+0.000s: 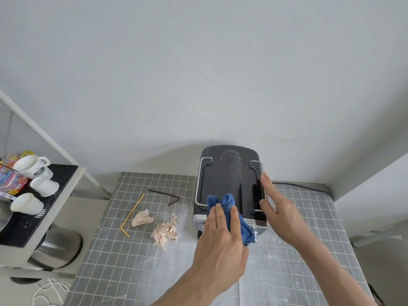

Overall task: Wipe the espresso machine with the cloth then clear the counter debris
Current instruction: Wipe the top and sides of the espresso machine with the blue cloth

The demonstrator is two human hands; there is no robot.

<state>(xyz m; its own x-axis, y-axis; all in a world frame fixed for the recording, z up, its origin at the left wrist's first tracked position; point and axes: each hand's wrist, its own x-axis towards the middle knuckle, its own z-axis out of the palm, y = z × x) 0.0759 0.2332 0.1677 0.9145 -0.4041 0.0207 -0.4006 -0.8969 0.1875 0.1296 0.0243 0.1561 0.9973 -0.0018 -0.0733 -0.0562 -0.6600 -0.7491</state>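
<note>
- Grey gridded counter (136, 272) carries everything; espresso machine (229, 186) stands at its back, against the wall.
- Black machine top under wipe: my right hand (278, 208) lies flat and unclenched along its right edge, presumably to brace it.
- My left hand (218, 239) presses the blue cloth (229, 208) onto the front of the top, fingers wrapped over it.
- Debris untouched, left of the machine: two crumpled tissues (164, 233), yellow straw (132, 214), dark straw (165, 195).

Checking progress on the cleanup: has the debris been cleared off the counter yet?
No: two crumpled tissues and two bent straws lie on the counter left of the espresso machine.
</note>
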